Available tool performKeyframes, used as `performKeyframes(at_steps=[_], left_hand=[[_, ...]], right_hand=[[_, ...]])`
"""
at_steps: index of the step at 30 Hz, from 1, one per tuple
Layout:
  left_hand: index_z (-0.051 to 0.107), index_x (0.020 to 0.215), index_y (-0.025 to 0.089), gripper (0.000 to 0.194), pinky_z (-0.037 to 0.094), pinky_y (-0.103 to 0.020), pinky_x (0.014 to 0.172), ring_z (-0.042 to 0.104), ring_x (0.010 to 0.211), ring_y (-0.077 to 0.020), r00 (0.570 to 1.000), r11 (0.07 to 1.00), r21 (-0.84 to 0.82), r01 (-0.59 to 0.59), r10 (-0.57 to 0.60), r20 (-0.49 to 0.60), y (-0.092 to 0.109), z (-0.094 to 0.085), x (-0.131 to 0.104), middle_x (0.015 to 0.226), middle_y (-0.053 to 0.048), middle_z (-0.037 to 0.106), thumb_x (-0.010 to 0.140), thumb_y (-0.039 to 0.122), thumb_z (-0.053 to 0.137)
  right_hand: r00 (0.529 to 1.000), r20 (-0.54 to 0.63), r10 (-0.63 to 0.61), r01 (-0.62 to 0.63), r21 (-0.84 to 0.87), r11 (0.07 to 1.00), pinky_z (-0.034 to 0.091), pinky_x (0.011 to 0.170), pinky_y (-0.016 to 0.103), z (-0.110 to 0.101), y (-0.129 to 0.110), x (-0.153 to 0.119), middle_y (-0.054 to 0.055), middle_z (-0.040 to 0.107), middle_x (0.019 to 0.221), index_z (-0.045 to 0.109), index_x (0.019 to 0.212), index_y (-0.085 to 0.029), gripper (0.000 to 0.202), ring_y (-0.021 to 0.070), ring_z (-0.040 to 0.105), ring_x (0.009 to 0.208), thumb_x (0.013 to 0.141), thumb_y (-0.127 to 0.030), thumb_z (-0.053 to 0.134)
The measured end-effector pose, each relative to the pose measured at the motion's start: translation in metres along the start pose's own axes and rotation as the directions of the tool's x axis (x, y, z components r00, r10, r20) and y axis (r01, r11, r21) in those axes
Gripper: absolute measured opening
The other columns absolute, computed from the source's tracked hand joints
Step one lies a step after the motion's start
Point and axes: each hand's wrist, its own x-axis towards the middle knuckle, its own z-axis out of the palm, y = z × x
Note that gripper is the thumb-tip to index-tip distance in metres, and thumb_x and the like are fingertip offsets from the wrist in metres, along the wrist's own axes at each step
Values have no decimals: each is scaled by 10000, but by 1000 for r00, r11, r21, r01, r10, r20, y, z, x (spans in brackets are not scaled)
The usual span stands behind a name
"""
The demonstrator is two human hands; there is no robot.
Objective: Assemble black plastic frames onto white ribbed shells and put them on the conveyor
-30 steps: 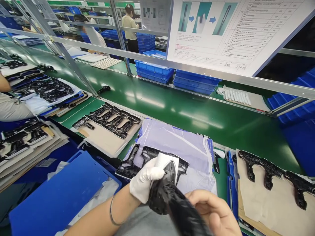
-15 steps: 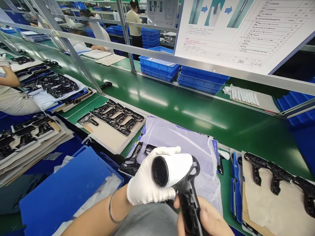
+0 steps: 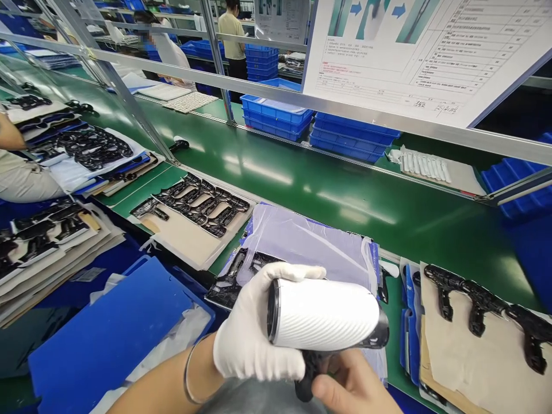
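Observation:
A hair-dryer-shaped part with a ribbed white barrel point(image 3: 325, 315) and a black handle is held low in the centre of the view. My left hand point(image 3: 259, 328), in a white glove, wraps round the barrel's open black-rimmed end, which points left. My bare right hand point(image 3: 351, 382) grips the black handle point(image 3: 308, 374) from the right. The barrel lies sideways, with a black piece showing at its right end. Behind it, a translucent sheet point(image 3: 302, 236) covers a stack, and black shells point(image 3: 228, 282) stick out at its left.
Black shells point(image 3: 202, 201) lie on a beige board at the left; more point(image 3: 478, 305) lie on a stack at the right. A blue sheet point(image 3: 116, 328) is lower left. A metal rail point(image 3: 276, 92) crosses above the green bench point(image 3: 276, 167). Other people point(image 3: 232, 34) are beyond.
The held part has turned so its barrel shows side-on and its open end faces left instead of toward me. The handle is now mostly hidden behind my right hand. The view has shifted slightly.

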Motion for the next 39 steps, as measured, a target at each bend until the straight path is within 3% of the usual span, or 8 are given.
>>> performKeyframes(at_steps=[8,15,23,26,28,30,35,39], left_hand=[[640,1144,309,791,437,-470,1082,551,1294,-359,999,998,36,-48,47,7,0,7,-1,1318,-104,648,437,250,991],[675,1117,313,754,480,-396,1050,597,1249,-320,999,998,35,-43,44,-27,2,15,-4,1278,-68,682,442,171,981],[720,1067,299,618,508,-412,1010,622,1211,-316,997,999,-17,38,-39,-71,4,18,-5,1244,-64,703,526,81,924],[737,1045,297,401,518,-429,991,640,1185,-299,992,994,-74,85,-92,-89,7,22,-3,1233,-64,712,695,128,836],[740,1047,296,343,502,-421,1013,642,1182,-285,993,995,-66,81,-86,-76,8,23,-3,1222,-55,718,743,148,799],[734,1070,299,346,483,-421,1036,636,1188,-284,997,997,-29,70,-71,-35,6,21,-3,1227,-54,714,758,159,787],[697,1143,305,663,457,-478,1058,599,1225,-347,998,999,13,31,-32,48,0,13,-4,1282,-71,676,538,175,935],[689,1149,312,631,458,-501,1054,617,1198,-332,998,996,81,-34,30,52,-1,12,-1,1250,-73,686,576,198,927]], right_hand=[[965,177,-191,205,-60,977,405,1080,527,-18,18,17,143,716,1068,717,1042,-190,531,338,565,1222,844,-672,619],[895,251,-368,423,-217,880,571,935,441,-26,20,31,113,732,1174,695,1245,-252,362,310,680,1108,928,-396,594],[723,149,-674,685,-277,674,570,939,472,-40,20,38,114,712,1224,663,1294,-305,414,310,683,1122,886,-377,653],[784,15,-621,619,-91,780,549,986,469,-41,15,40,97,698,1255,650,1299,-316,396,282,667,1152,915,-415,646],[861,44,-506,507,-10,862,515,1033,460,-41,7,43,90,678,1288,660,1284,-305,362,261,657,1163,955,-439,594],[879,100,-467,471,-32,881,466,1083,438,-41,-1,47,72,667,1307,687,1248,-303,359,252,631,1200,951,-479,590],[821,126,-556,569,-114,814,437,1100,382,-50,-8,54,16,693,1262,718,1177,-372,351,233,610,1228,902,-565,614],[737,112,-666,669,-265,695,510,1028,382,-57,-11,54,62,705,1228,715,1163,-324,317,254,634,1194,902,-492,647]])
